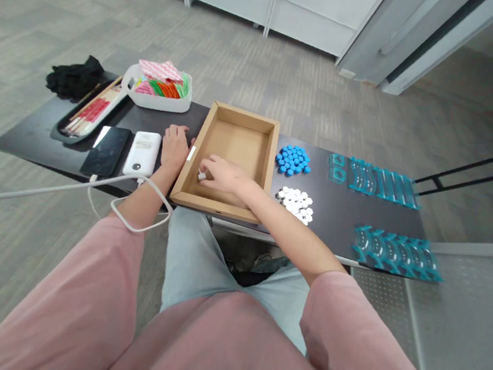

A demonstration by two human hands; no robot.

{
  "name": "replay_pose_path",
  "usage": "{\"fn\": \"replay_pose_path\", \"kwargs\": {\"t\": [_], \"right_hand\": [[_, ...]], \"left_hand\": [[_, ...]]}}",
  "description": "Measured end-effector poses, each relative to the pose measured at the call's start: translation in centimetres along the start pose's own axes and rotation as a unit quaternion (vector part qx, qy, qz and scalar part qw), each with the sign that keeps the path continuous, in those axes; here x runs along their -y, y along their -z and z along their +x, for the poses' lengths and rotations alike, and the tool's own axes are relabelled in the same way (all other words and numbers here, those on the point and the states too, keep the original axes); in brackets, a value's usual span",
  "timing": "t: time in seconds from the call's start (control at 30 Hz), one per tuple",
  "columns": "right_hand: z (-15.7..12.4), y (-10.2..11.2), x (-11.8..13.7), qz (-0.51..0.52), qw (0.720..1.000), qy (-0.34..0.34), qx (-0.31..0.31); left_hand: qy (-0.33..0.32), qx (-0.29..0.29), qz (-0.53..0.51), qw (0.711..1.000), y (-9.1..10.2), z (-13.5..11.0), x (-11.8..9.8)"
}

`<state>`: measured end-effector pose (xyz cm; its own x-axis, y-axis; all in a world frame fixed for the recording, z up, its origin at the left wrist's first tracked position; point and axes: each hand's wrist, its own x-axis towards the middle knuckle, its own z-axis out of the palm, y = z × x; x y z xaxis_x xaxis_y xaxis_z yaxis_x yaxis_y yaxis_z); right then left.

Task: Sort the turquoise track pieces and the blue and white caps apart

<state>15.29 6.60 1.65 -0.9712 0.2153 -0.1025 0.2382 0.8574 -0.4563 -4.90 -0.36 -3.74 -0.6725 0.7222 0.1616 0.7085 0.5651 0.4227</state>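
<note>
An open cardboard box (242,143) stands on the dark table in front of me. Inside its near left corner, my right hand (221,174) pinches a small white hexagonal piece (202,175) between thumb and fingers, low over the box floor. My left hand (176,148) lies on the table against the outside of the box's left wall, its fingers stretched forward and holding nothing. To the right of the box sits a pile of similar white pieces (296,204), with a pile of blue pieces (292,160) behind it.
Left of my left hand lie a white power bank (142,153) with a cable (153,182), a black phone (106,151), a dark tray (67,138), black cloth (75,77) and a white basket (158,102). Clear teal-edged plastic parts (399,253) occupy the table's right end.
</note>
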Motion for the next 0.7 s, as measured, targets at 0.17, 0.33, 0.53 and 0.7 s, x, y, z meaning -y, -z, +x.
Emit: {"fn": "replay_pose_path", "kwargs": {"t": [0.17, 0.33, 0.53, 0.7], "right_hand": [[0.1, -0.6, 0.9, -0.032, 0.999, -0.007, 0.011], [0.3, -1.1, 1.1, -0.076, 0.997, -0.034, 0.005], [0.0, -0.3, 0.8, -0.064, 0.997, -0.036, -0.04], [0.3, -0.3, 1.3, -0.09, 0.995, -0.036, 0.0]], "left_hand": [[-0.007, -0.006, 0.006, 1.0, -0.5, 0.1, 0.4], [-0.008, -0.004, -0.002, 1.0, -0.7, 0.1, 0.7], [-0.004, 0.02, -0.01, 1.0, -0.5, 0.2, 0.6], [-0.004, 0.019, -0.015, 1.0, 0.0, 0.0, 0.1]]}}
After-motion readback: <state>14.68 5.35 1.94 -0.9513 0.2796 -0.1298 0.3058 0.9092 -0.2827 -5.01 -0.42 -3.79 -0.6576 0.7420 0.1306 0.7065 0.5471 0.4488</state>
